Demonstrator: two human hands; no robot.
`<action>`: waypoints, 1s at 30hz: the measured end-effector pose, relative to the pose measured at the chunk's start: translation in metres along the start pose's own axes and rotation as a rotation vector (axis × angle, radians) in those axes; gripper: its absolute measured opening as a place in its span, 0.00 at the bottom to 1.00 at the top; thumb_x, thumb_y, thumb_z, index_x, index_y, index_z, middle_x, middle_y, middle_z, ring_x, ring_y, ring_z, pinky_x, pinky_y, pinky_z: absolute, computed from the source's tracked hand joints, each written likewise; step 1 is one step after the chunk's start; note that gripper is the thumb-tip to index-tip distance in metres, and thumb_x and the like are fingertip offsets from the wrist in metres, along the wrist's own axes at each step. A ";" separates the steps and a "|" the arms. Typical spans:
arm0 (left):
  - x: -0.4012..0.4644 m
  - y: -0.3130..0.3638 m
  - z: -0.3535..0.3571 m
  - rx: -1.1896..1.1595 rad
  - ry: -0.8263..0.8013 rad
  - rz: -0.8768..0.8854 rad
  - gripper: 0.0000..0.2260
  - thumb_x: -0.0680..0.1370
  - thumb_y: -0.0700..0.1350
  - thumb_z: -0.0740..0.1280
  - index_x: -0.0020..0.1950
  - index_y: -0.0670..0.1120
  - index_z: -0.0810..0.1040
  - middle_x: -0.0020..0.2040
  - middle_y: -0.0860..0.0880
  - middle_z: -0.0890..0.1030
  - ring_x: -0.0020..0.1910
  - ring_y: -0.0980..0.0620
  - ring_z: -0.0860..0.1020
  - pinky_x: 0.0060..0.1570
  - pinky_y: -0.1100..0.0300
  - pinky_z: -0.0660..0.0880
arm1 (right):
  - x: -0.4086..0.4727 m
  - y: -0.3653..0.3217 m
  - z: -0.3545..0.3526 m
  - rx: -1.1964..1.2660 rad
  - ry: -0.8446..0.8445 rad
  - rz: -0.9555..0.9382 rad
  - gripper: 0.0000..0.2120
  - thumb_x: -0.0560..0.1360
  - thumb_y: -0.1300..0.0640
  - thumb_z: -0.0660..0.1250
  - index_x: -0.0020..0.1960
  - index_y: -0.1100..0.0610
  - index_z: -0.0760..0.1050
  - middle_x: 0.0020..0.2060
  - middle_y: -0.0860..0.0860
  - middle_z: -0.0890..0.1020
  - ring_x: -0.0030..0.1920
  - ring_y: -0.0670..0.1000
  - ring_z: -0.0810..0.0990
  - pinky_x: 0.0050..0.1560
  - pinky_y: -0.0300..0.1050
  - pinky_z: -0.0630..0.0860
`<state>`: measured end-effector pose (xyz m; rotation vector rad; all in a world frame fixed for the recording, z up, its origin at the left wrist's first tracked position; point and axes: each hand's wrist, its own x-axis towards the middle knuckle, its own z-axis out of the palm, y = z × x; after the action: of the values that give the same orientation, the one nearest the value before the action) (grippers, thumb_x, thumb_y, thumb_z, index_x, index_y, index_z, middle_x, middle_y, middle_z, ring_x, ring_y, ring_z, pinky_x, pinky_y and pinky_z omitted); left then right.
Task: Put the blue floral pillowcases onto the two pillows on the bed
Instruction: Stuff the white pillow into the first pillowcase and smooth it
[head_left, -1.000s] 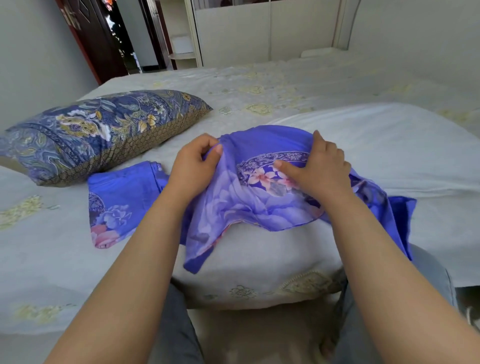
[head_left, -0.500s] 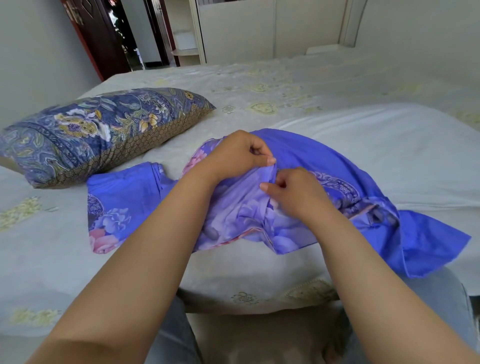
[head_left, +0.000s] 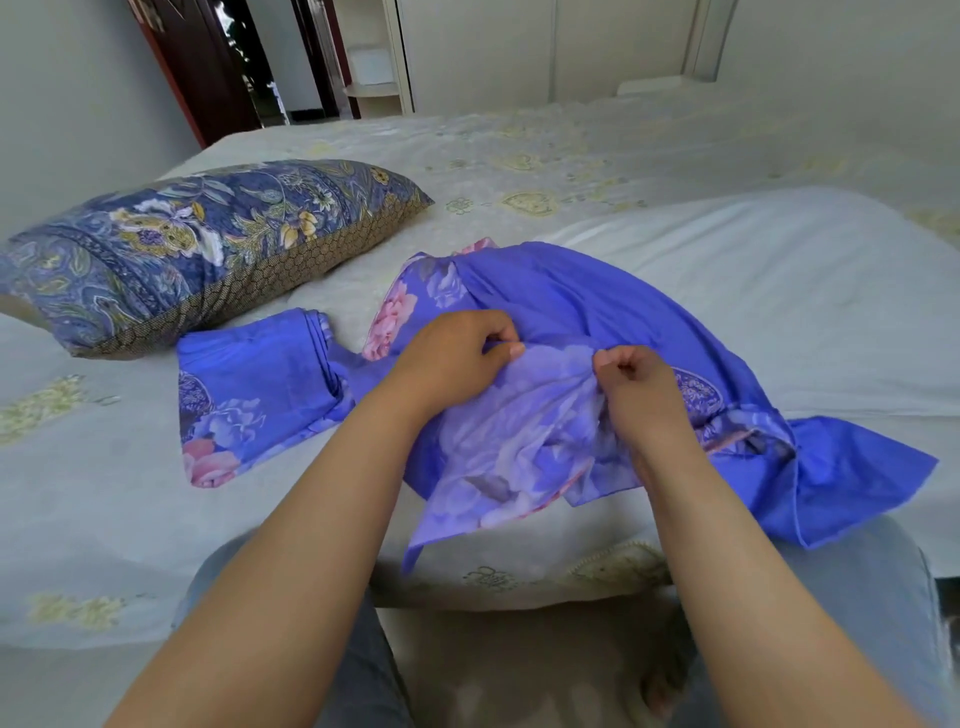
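A blue floral pillowcase (head_left: 597, 301) lies rumpled over the near end of a plain white pillow (head_left: 779, 291) on the bed. My left hand (head_left: 452, 358) and my right hand (head_left: 644, 389) both pinch its bunched, paler inner fabric near the middle, fists closed on the cloth. A second blue floral pillowcase (head_left: 249, 395) lies folded flat to the left. Further left rests a pillow in a dark blue and yellow paisley cover (head_left: 197, 244).
The bed (head_left: 571, 156) has a pale sheet with faint yellow motifs. Its near edge runs just above my knees in grey trousers. A dark wooden door (head_left: 197, 67) and white cabinets (head_left: 519, 47) stand beyond the far side.
My hands came together at the middle of the pillowcase and bunched it. The cloth spread out to the right, and its pink-flowered corner turned up at the far left.
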<state>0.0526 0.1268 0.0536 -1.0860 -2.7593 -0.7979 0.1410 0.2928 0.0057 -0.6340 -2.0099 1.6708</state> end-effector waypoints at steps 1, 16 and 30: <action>0.002 0.004 -0.003 -0.003 0.003 0.020 0.05 0.78 0.48 0.64 0.41 0.53 0.74 0.41 0.53 0.80 0.42 0.52 0.76 0.46 0.54 0.74 | -0.004 0.001 0.002 -0.035 -0.016 -0.041 0.11 0.77 0.56 0.64 0.36 0.51 0.70 0.31 0.48 0.74 0.30 0.46 0.70 0.39 0.43 0.70; 0.005 0.023 0.038 -0.065 0.202 0.196 0.07 0.75 0.52 0.66 0.47 0.49 0.76 0.45 0.54 0.78 0.48 0.50 0.73 0.50 0.54 0.70 | -0.023 0.014 -0.018 0.129 0.061 0.142 0.15 0.78 0.59 0.63 0.33 0.53 0.68 0.25 0.50 0.67 0.26 0.49 0.64 0.30 0.40 0.65; -0.090 -0.018 0.053 -1.001 0.347 -0.811 0.26 0.71 0.62 0.69 0.57 0.43 0.75 0.54 0.47 0.81 0.52 0.48 0.80 0.56 0.51 0.76 | -0.047 -0.005 0.000 -0.241 0.099 -0.093 0.10 0.76 0.50 0.64 0.49 0.55 0.67 0.35 0.43 0.73 0.42 0.52 0.75 0.47 0.47 0.70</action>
<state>0.1147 0.0861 -0.0223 0.2850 -2.3748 -2.3036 0.1781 0.2631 0.0078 -0.6789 -2.1521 1.3296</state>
